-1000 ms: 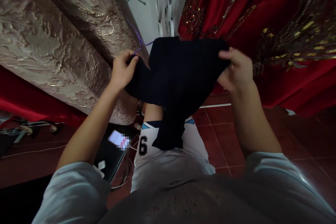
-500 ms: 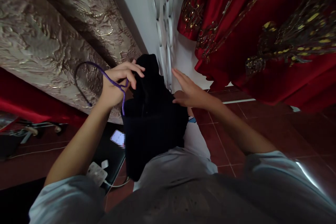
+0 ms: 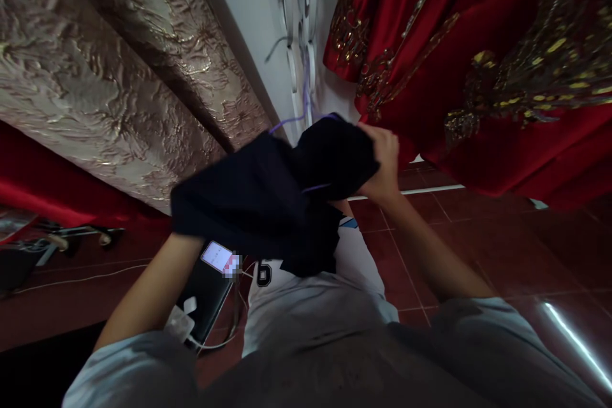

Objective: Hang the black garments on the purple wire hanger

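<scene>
A dark navy garment hangs in front of me over my lap, draped over my left forearm. My left hand is hidden under the cloth; only the forearm shows. My right hand is closed on the garment's upper right part, fingers wrapped round the fabric. A thin purple cord or hanger loops out of the cloth near its top, with another bit of purple showing across the fabric.
Gold embossed fabric hangs at the left, red gold-embroidered cloth at the right, a white wall between them. A phone with a lit screen and a white charger lie on a dark surface by my left knee. The floor is red tile.
The right hand went from open beside the garment to gripping its upper part. The garment swung up and over my left forearm, hiding the left hand. The purple loop moved from left to top.
</scene>
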A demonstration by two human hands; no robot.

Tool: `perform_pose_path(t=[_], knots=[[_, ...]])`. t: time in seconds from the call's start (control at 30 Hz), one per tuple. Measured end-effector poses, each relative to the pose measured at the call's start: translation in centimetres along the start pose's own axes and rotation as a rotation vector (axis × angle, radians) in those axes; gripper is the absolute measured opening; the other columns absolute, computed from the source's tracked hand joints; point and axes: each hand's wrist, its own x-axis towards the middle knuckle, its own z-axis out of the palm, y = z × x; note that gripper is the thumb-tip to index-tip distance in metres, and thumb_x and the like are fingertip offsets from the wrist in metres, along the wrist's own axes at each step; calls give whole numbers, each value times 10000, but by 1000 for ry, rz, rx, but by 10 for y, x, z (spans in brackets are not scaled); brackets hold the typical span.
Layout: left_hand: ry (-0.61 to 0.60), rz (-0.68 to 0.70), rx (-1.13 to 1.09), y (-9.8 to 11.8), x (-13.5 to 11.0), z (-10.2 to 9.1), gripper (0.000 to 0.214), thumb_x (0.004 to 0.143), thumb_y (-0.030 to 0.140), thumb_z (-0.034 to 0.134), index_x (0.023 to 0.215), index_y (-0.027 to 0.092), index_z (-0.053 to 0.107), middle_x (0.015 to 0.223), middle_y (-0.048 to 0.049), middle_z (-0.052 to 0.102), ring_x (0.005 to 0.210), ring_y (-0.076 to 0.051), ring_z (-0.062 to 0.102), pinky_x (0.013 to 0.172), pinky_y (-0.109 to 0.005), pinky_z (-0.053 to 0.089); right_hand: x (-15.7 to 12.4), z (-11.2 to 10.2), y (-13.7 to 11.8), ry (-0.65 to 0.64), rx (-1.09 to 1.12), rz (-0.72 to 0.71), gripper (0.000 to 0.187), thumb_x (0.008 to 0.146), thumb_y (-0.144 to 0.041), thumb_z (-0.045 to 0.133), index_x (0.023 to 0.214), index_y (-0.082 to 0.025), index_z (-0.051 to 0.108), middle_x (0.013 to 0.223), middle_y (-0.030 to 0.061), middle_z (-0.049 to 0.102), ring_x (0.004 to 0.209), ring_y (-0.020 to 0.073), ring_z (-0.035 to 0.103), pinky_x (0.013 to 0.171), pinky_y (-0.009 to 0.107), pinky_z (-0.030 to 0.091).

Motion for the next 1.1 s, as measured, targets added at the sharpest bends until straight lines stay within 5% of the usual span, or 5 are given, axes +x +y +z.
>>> perform_pose_path(t=[0.27,0.43,0.63,0.83,1.1], knots=[[39,-73,-301,-38,1,36,831,839,924,339,1196,243,655,1286,-146,696,1357,-309,585,1084,-458,534,23,-29,4,38,-256,168,778,798,-413,669,1512,-244,410,1387,179,523,1256,411,507,1033,597,422],[274,13,-208,-49,-3,67,597,832,527,764,1346,278,593,1397,-79,650,1453,-265,495,1203,-400,427,40,-37,2,-127,-267,32,839,812,-374,642,1583,-267,329,1480,162,452,1348,438,425,1077,635,382],[439,-105,-428,-61,-25,84,440,756,308,803,1176,286,673,1258,-28,731,1309,-261,625,1165,-369,488,23,-56,5,-157,-135,-50,829,782,-397,644,1558,-305,366,1554,112,418,1451,446,331,1157,657,303],[513,-357,-558,-60,-48,102,384,683,318,808,1040,268,677,1098,-28,777,1149,-280,712,1051,-393,570,-34,28,-39,182,262,334,431,890,-499,588,1233,-250,508,1243,130,604,1167,300,594,1017,484,492],[592,-264,-538,-70,-57,100,400,723,335,802,1081,259,639,1131,-43,739,1210,-254,665,1098,-381,516,-74,89,-47,-257,531,662,281,889,-467,559,784,-208,590,737,77,677,714,229,636,676,347,478]])
